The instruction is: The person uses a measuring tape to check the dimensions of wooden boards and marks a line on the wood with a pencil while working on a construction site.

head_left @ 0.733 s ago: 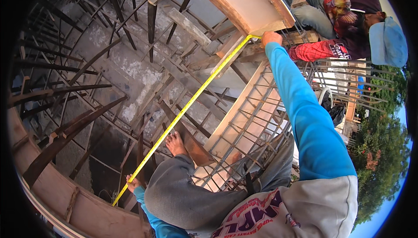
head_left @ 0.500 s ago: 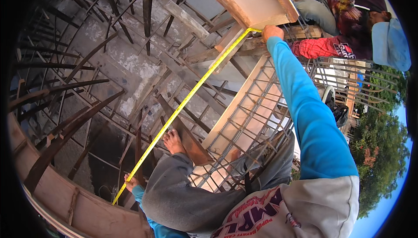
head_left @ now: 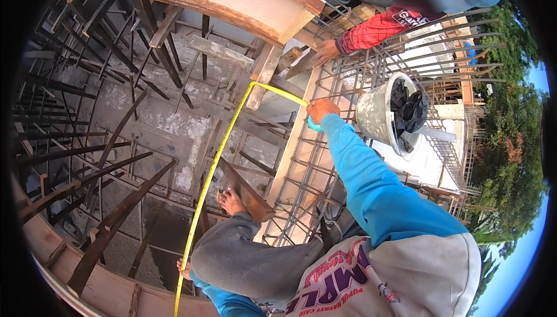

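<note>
A yellow tape measure blade (head_left: 216, 160) runs slantwise over the scaffolding gap between my hands. My right hand (head_left: 323, 110), arm stretched forward, is closed on its far part above the rebar cage (head_left: 310, 163). The blade kinks sharply near the end of a short timber (head_left: 264, 76) and slopes to that hand. A teal rim shows under my fingers; I cannot tell if it is the tape's case. My left hand (head_left: 184, 269), partly hidden behind my knee, grips the blade low down, and the blade runs on past it. My bare foot (head_left: 233, 202) rests by a wooden plank (head_left: 246, 192).
Curved plywood formwork (head_left: 272, 3) arcs across the top, with another curved panel (head_left: 110, 282) at lower left. Dark timber props (head_left: 125, 201) stand in the deep gap. A co-worker's hand (head_left: 326, 53) touches the boards. A bucket (head_left: 386, 114) holding black plastic stands right, near projecting rebar.
My right hand has left the formwork corner and come back over the rebar cage. The tape, straight along its length before, now bends near its far end. The co-worker's hand has come into view.
</note>
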A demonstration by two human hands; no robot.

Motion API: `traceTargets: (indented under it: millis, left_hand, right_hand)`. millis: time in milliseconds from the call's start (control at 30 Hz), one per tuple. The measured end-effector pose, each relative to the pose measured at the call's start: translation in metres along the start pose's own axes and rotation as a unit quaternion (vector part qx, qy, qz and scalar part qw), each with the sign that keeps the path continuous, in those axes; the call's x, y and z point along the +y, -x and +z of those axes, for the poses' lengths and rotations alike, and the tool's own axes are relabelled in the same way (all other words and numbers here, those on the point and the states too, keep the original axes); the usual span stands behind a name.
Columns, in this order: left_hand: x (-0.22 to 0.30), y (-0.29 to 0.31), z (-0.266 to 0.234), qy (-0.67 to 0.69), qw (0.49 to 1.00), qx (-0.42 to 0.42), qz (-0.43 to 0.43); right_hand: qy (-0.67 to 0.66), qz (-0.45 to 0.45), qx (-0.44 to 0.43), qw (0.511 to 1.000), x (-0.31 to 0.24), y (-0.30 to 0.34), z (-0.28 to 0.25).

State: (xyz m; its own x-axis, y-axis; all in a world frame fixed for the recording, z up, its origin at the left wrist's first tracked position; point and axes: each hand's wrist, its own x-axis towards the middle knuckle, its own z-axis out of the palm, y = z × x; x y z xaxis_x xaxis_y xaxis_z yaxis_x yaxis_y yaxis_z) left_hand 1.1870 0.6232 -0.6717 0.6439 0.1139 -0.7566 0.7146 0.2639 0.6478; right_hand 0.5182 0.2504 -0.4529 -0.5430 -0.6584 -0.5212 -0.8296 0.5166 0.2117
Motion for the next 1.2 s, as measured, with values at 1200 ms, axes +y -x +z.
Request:
traceTargets:
  millis: [1200]
  left_hand:
    - [0.086,0.308,0.078,0.236,0.914,-0.330,-0.007]
  right_hand:
    - [-0.103,-0.471,0.289,0.827,0.185,0.232,-0.302]
